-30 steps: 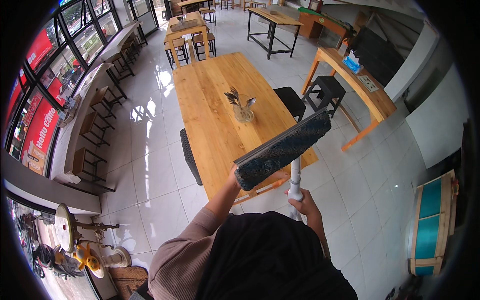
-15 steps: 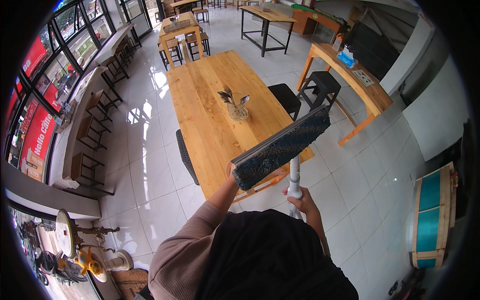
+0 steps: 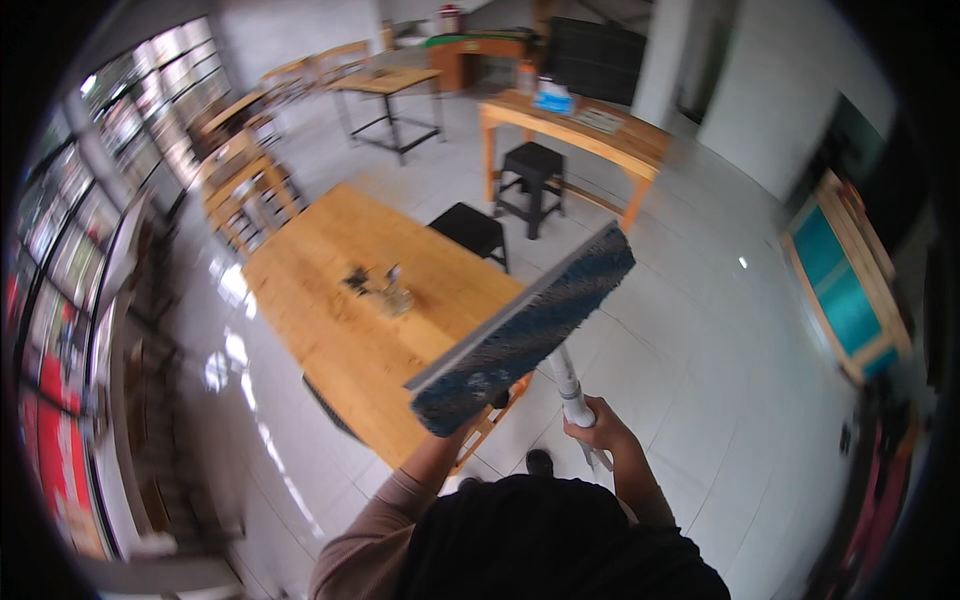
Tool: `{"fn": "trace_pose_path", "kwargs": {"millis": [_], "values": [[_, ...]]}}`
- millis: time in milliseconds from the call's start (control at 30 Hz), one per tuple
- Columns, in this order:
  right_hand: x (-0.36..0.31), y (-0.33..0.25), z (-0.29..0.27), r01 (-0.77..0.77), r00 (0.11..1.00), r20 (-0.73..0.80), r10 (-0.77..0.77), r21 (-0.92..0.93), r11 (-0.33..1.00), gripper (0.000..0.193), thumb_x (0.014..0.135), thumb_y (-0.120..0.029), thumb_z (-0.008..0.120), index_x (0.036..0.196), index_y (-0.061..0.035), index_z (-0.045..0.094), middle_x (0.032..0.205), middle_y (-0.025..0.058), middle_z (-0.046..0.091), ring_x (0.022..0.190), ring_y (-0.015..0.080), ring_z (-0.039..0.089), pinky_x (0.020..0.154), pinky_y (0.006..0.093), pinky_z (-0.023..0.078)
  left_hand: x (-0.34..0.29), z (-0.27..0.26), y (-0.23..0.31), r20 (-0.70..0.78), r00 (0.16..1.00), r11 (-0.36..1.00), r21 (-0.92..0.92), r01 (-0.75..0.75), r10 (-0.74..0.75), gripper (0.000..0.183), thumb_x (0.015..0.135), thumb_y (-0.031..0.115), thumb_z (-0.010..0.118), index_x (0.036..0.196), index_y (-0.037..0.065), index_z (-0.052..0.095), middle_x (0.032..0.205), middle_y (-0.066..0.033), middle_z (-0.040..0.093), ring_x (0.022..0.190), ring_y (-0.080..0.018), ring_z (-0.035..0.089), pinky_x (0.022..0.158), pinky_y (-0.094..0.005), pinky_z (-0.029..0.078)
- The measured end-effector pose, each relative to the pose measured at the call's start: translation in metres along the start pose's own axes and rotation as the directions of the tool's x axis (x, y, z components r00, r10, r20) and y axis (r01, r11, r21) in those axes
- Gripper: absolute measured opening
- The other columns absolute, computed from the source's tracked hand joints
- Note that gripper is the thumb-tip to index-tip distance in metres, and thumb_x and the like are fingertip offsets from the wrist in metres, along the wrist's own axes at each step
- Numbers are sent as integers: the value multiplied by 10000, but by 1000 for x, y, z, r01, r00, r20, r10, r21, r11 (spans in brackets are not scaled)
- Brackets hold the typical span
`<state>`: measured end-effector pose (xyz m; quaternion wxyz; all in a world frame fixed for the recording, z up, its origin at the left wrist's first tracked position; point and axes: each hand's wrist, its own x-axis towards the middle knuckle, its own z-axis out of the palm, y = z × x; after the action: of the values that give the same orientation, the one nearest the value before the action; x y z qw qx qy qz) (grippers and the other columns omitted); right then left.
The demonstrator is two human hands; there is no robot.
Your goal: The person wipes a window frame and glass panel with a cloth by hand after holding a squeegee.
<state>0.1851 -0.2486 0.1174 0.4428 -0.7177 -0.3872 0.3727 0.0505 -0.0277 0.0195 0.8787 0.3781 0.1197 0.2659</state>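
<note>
Head view: we find the mop head raised off the floor near the wooden surface, lifting judged complete, setting-down not yet done, the right hand wrapped round the white pole, the left hand's grip hidden, hence undetermined.

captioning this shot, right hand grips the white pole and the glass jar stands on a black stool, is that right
The surface is wrong: the head view shows the glass jar standing on the wooden table. The right hand does grip the white pole.
</note>
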Motion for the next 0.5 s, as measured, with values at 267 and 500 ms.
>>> {"fn": "trace_pose_path", "kwargs": {"millis": [267,500], "values": [[-83,-53,-11,87,918,-386,-93,-34,996,629,693,-137,674,1275,-110,439,1056,145,595,985,259,589,863,348,443,-15,174,-32,362,892,920,-175,350,-271,396,881,357,426,1109,42,501,1045,-156,585,1044,-325,561,945,-463,420],[-217,-39,-7,28,796,-601,-75,-86,996,928,716,-85,654,1465,-198,117,1180,222,561,1085,399,550,908,406,439,-93,256,-92,596,622,816,101,570,-508,477,952,380,295,1251,38,439,1256,-188,520,1201,-318,479,1026,-450,362]]}}
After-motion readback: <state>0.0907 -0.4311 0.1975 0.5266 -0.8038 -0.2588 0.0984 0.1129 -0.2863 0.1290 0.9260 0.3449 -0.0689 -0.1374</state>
